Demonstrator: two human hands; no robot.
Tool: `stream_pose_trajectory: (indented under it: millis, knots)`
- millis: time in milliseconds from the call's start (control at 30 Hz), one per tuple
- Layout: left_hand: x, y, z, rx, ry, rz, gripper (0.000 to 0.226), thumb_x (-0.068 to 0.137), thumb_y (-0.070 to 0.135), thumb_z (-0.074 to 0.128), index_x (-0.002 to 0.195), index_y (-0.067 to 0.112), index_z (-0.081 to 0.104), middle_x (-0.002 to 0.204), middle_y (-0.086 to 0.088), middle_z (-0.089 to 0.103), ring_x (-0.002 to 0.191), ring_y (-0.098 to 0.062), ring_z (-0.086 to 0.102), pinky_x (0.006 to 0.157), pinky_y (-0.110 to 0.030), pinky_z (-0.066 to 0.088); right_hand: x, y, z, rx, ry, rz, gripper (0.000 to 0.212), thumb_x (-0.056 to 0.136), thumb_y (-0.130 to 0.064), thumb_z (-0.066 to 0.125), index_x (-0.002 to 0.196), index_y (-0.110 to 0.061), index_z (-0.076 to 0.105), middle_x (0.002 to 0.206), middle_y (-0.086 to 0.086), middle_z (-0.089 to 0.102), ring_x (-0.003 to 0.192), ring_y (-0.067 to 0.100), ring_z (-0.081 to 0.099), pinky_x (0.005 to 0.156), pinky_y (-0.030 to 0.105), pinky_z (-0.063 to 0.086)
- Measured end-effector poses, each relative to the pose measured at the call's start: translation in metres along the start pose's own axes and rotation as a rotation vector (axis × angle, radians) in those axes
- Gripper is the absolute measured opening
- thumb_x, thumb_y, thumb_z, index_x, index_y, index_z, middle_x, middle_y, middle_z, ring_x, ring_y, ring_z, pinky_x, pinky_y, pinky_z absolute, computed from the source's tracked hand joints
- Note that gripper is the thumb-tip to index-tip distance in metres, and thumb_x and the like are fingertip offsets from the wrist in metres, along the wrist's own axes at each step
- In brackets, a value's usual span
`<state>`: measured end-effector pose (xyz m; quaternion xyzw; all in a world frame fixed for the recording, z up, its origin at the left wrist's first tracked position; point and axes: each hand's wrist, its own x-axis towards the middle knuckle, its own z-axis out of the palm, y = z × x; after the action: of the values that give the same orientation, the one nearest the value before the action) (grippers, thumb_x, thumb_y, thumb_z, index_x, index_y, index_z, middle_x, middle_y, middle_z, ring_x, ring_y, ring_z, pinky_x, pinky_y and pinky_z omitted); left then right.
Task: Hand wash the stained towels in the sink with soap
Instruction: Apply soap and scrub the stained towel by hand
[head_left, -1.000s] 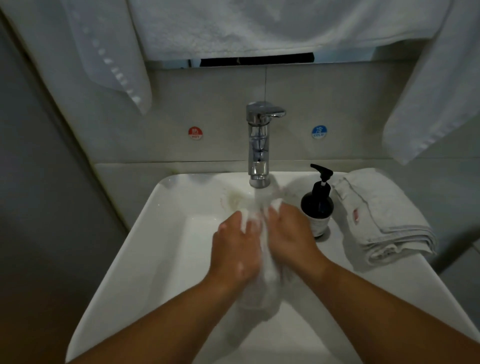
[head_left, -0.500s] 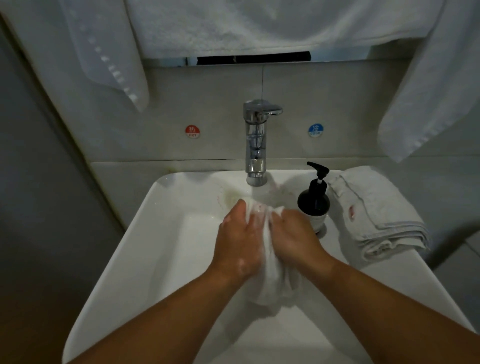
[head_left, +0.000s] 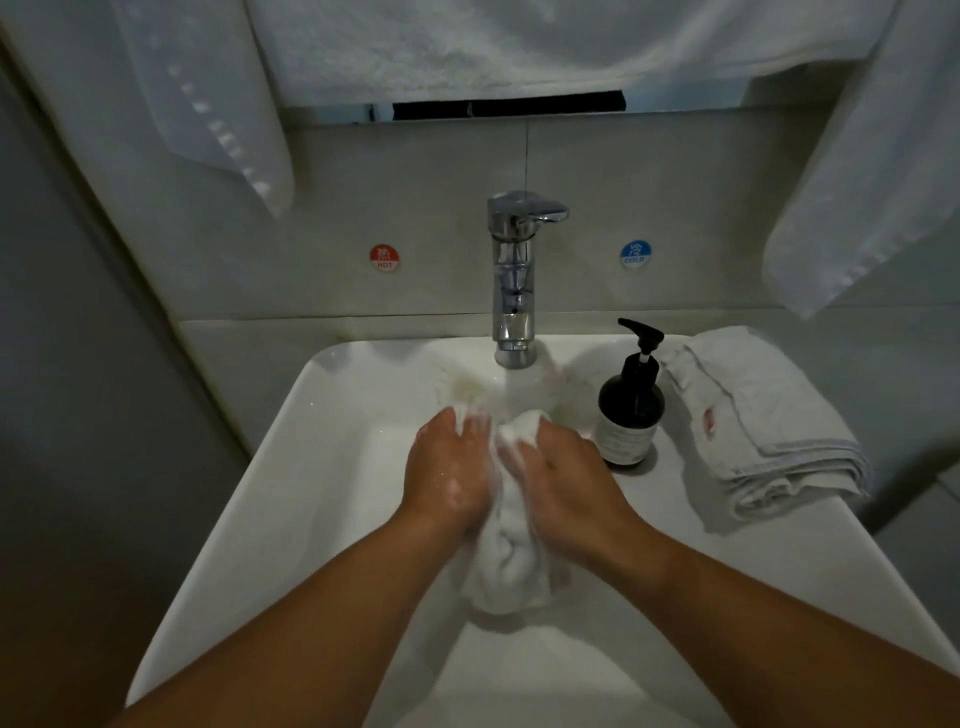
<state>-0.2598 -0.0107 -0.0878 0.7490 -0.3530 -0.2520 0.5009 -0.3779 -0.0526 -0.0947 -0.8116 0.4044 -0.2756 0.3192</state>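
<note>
Head view: wet towel (head_left: 511, 566) was gripped in a bunch by left hand (head_left: 452, 473) and right hand (head_left: 566, 483), fingers curled round it. Since a second ago, the bunch was worked up between the knuckles, below the faucet (head_left: 511, 275) just beyond the grip. Scrubbing was judged mid-stroke. Folded stained towel (head_left: 763, 426), right of the grip, was judged unwashed.

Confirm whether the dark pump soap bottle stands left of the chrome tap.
No, the dark pump soap bottle stands right of the chrome tap.
</note>
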Motion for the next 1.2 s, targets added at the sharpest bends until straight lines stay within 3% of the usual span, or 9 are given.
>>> stream_pose_trajectory:
  millis: [67, 200, 333, 433, 600, 833, 1000, 1100, 1200]
  knots:
    - [-0.008, -0.001, -0.002, 0.040, -0.050, -0.045, 0.036, 0.102, 0.043, 0.043, 0.108, 0.016, 0.066, 0.112, -0.007, 0.069, 0.105, -0.028, 0.065, 0.098, -0.046, 0.052, 0.005, -0.008, 0.000, -0.039, 0.079, -0.035, 0.029, 0.105, -0.031, 0.046, 0.099, -0.011, 0.065, 0.098, 0.006, 0.069, 0.091, 0.024, 0.064, 0.078, 0.032, 0.046]
    - [-0.024, 0.012, 0.004, -0.085, -0.099, 0.153, 0.038, 0.097, 0.050, 0.051, 0.087, 0.014, 0.058, 0.087, -0.007, 0.067, 0.084, -0.026, 0.066, 0.081, -0.048, 0.056, 0.028, 0.009, -0.012, 0.001, 0.113, 0.223, 0.037, 0.108, -0.032, 0.041, 0.097, -0.007, 0.067, 0.096, 0.009, 0.068, 0.094, 0.027, 0.064, 0.077, 0.031, 0.042]
    - [-0.004, 0.007, 0.004, 0.056, -0.008, 0.065, 0.031, 0.104, 0.037, 0.050, 0.094, 0.011, 0.063, 0.097, -0.007, 0.068, 0.092, -0.025, 0.065, 0.087, -0.043, 0.053, 0.008, 0.010, -0.002, -0.147, -0.033, 0.080, 0.035, 0.107, -0.033, 0.040, 0.105, -0.010, 0.065, 0.108, 0.011, 0.069, 0.103, 0.029, 0.064, 0.085, 0.035, 0.048]
    - [-0.009, 0.001, -0.003, 0.088, -0.034, -0.025, 0.030, 0.105, 0.035, 0.046, 0.107, 0.014, 0.067, 0.108, -0.007, 0.070, 0.102, -0.027, 0.066, 0.096, -0.042, 0.052, 0.009, -0.001, 0.001, -0.094, 0.076, -0.038, 0.030, 0.106, -0.031, 0.044, 0.104, -0.009, 0.065, 0.103, 0.010, 0.070, 0.096, 0.028, 0.065, 0.084, 0.039, 0.050]
    - [-0.030, 0.020, 0.002, 0.000, -0.122, 0.174, 0.030, 0.101, 0.044, 0.051, 0.094, 0.017, 0.060, 0.092, -0.001, 0.067, 0.086, -0.018, 0.064, 0.083, -0.040, 0.055, 0.026, 0.015, -0.013, -0.052, 0.075, 0.222, 0.048, 0.108, -0.039, 0.037, 0.099, -0.004, 0.068, 0.094, 0.010, 0.068, 0.094, 0.029, 0.064, 0.077, 0.032, 0.042]
    - [0.002, -0.012, -0.004, 0.027, -0.112, -0.108, 0.033, 0.093, 0.042, 0.048, 0.101, 0.019, 0.070, 0.103, -0.006, 0.073, 0.097, -0.029, 0.070, 0.093, -0.049, 0.056, 0.004, -0.011, 0.008, -0.106, 0.104, -0.065, 0.030, 0.106, -0.033, 0.043, 0.105, -0.010, 0.063, 0.105, 0.010, 0.069, 0.098, 0.027, 0.063, 0.085, 0.035, 0.048]
    - [-0.019, 0.012, 0.005, -0.139, -0.162, 0.061, 0.048, 0.083, 0.052, 0.056, 0.102, 0.008, 0.063, 0.100, -0.013, 0.070, 0.098, -0.033, 0.069, 0.089, -0.052, 0.056, 0.023, 0.011, -0.010, -0.020, 0.129, 0.212, 0.033, 0.107, -0.029, 0.041, 0.093, -0.008, 0.063, 0.093, 0.010, 0.067, 0.099, 0.032, 0.065, 0.075, 0.030, 0.040]
    - [-0.011, 0.013, 0.005, -0.008, -0.052, 0.066, 0.031, 0.099, 0.042, 0.053, 0.103, 0.013, 0.063, 0.104, -0.009, 0.069, 0.098, -0.031, 0.066, 0.091, -0.049, 0.054, 0.006, 0.006, -0.001, -0.173, -0.038, 0.138, 0.032, 0.107, -0.031, 0.038, 0.108, -0.010, 0.063, 0.112, 0.013, 0.066, 0.109, 0.032, 0.062, 0.086, 0.032, 0.044]
    - [-0.006, 0.001, -0.001, 0.027, -0.064, -0.099, 0.048, 0.091, 0.050, 0.039, 0.115, 0.018, 0.066, 0.118, -0.007, 0.069, 0.107, -0.029, 0.065, 0.099, -0.046, 0.052, -0.002, -0.012, 0.004, -0.083, 0.079, -0.040, 0.028, 0.106, -0.031, 0.043, 0.106, -0.011, 0.062, 0.106, 0.008, 0.068, 0.100, 0.025, 0.064, 0.083, 0.031, 0.045]
